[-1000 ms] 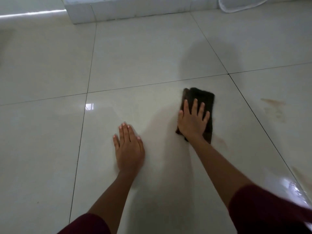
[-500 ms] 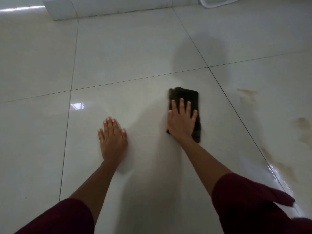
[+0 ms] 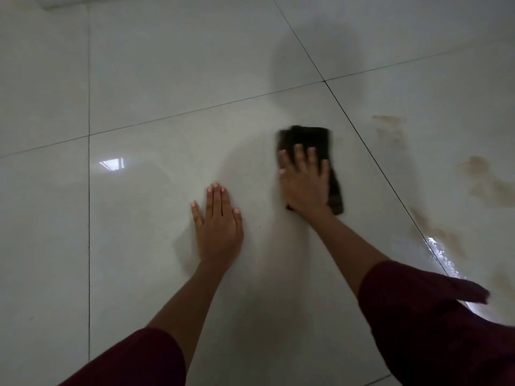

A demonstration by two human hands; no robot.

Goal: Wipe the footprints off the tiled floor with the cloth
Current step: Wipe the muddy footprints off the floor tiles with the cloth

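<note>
1. The fingers [image 3: 299,157] of the right hand [image 3: 305,182] are seen straight and spread, pressed flat on the dark brown folded cloth [image 3: 312,140]; nothing is pinched or curled round.
2. The fingers [image 3: 216,197] of the left hand [image 3: 218,227] are laid flat and close together on the bare tile, holding nothing, at the centre of the frame.
3. The cloth is found right of centre, flat on the glossy pale tiled floor [image 3: 167,79], its far end showing beyond the fingertips and its right edge showing beside the palm. Its outline is blurred, so its exact fold cannot be made out.
4. Dark red sleeves [image 3: 418,316] are seen on both arms along the lower edge of the frame.
5. Brown smeared footprints [image 3: 479,176] are spread over the next tile, at the right of the frame, well apart from the cloth and beyond a dark grout line [image 3: 362,140]. They are judged to be untouched as yet.
6. A wet, shining patch [image 3: 440,252] is visible at the lower right, near the right sleeve.
7. Risks are judged as follows: dirt could be smeared wider if a soiled cloth face is dragged across; the cloth could slide out from under the flat palm, being only pressed; a bracing hand could slip on wet glossy tile.
</note>
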